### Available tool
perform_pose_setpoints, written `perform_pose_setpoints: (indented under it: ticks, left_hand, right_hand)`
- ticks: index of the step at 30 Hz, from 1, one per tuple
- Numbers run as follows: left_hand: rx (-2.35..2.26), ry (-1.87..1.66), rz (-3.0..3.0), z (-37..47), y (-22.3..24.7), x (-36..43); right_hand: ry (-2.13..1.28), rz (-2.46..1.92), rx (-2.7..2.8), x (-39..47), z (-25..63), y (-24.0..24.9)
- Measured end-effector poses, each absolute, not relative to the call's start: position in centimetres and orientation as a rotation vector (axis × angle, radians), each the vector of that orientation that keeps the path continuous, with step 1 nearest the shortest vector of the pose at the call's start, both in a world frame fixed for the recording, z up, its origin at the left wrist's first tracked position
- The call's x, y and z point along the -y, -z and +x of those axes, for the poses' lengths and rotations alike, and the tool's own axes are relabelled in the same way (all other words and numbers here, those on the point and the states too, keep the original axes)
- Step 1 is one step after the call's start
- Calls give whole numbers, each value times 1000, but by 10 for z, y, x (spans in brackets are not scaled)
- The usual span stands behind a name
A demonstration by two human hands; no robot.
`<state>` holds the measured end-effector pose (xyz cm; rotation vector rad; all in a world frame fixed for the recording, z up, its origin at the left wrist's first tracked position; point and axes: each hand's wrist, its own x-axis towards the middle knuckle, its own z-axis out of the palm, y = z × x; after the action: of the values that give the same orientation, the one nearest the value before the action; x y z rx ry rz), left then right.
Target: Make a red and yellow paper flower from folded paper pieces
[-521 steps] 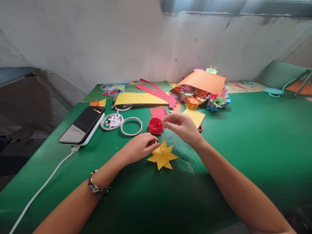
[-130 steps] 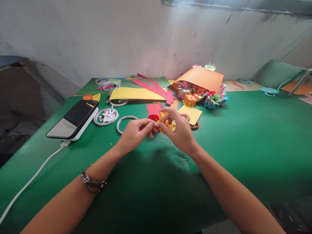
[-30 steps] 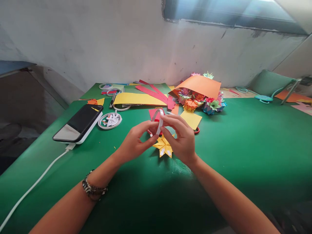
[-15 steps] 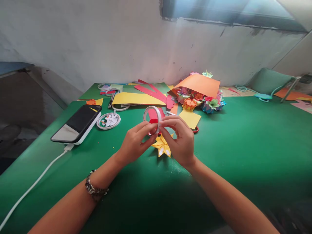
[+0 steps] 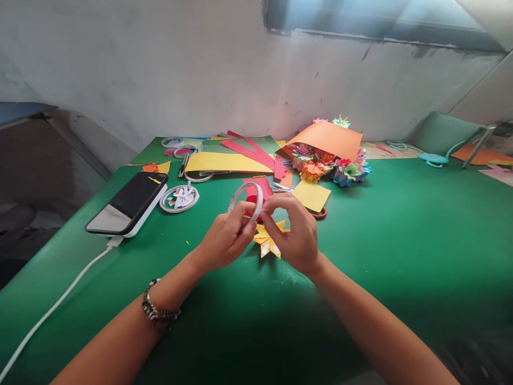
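A white roll of tape is gripped at its lower rim between the thumb and fingers of my left hand, tilted above the table. Against the roll's right side, the thumb and forefinger of my right hand are pinched on the end of the tape. Partly behind that hand, a folded yellow paper star lies on the table, with white strips on two of its points. Beyond the roll is red paper, seen partly through the ring.
A phone on a white power bank with a cable lies left, beside a tape ring holding white scraps. Behind are yellow paper, red strips, scissors under a yellow square, and paper flowers under an orange sheet.
The tape roll has tipped and shifted slightly left and down in my left hand. My right hand's fingers have closed into a tighter pinch at the roll's edge.
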<state>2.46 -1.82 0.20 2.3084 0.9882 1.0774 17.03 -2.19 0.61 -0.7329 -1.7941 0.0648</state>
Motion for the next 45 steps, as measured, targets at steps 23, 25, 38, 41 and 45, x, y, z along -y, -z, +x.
perform_pose_setpoints:
  ticks: [23, 25, 38, 41, 45]
  left_hand:
    - [-1075, -1136, 2491, 14, -8, 13]
    - [-1055, -1130, 2488, 12, -10, 13]
    - [-835, -1103, 2263, 13, -24, 16]
    - [-839, -1065, 2203, 7, -25, 14]
    - [-1127, -1429, 1957, -20, -25, 2]
  right_hand:
    - [120, -661, 1968, 16, 176, -7]
    - [127, -654, 1982, 16, 175, -8]
    - [-18, -517, 2010, 22, 176, -12]
    - [-106, -473, 2013, 24, 179, -15]
    - [-245, -540, 1746, 26, 196, -21]
